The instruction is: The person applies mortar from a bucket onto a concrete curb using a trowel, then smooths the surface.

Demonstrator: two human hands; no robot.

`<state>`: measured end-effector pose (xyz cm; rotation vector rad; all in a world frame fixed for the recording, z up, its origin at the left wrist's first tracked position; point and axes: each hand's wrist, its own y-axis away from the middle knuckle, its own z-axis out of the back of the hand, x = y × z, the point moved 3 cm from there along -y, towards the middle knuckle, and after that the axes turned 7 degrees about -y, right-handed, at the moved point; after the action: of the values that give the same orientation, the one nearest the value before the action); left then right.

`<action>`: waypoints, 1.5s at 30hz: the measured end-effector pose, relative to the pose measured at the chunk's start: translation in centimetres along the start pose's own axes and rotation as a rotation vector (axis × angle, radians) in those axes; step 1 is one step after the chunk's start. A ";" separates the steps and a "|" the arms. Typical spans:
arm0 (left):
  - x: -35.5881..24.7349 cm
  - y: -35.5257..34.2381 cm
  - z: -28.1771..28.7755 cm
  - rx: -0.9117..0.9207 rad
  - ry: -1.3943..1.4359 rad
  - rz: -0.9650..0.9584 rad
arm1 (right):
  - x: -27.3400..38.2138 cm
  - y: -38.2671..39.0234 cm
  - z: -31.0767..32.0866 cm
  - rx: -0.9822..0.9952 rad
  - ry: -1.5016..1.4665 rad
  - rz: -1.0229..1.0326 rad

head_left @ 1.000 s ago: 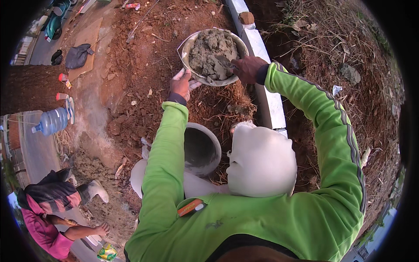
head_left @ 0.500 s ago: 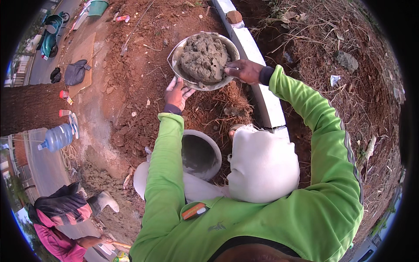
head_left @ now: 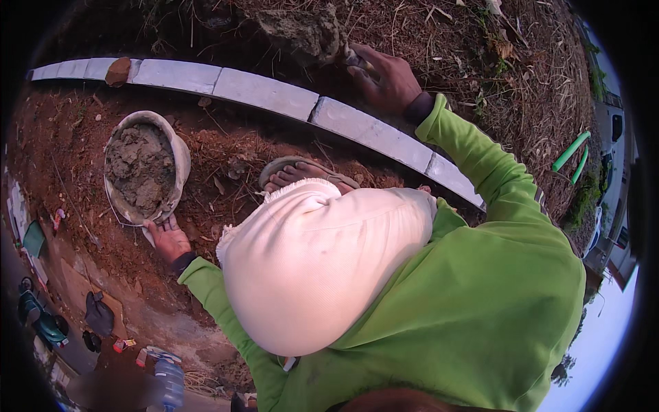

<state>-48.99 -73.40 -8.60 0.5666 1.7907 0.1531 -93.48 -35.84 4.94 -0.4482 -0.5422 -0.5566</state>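
My right hand [head_left: 384,82] is closed on the handle of a trowel [head_left: 360,63], which carries a grey lump of mortar [head_left: 298,31] over the dark ground beyond a pale block kerb [head_left: 261,95]. My left hand [head_left: 167,237] grips the bottom edge of a round bucket [head_left: 180,158] of mortar [head_left: 141,172] on the red soil; a wire handle hangs at its side. My bent knee in pale trousers [head_left: 316,268] is in the middle, with a sandalled foot [head_left: 295,177] beside the kerb.
A brown stone [head_left: 118,72] sits on the kerb. At left lie a green bucket [head_left: 34,240], a scooter [head_left: 42,319], a dark bag [head_left: 99,316] and a large water bottle [head_left: 169,384]. Green tubes [head_left: 570,154] and vehicles are at the right.
The view has swung round. My right hand has left the bucket and moved across the kerb with a loaded trowel. My left hand stays at the bucket's rim.
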 end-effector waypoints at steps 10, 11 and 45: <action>-1.1 1.0 -2.2 -0.072 -0.105 0.035 | -0.2 -0.8 -2.8 0.080 0.085 -0.025; -1.0 0.8 -1.2 -0.099 -0.089 0.018 | 1.8 -3.3 -3.0 0.092 0.046 0.034; 0.1 1.4 -2.3 -0.126 0.129 0.001 | 20.1 -17.4 -22.4 0.925 -0.303 0.319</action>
<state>-50.75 -71.75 -7.47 0.4761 1.8906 0.3068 -81.48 -68.46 3.87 0.2724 -0.9260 0.1051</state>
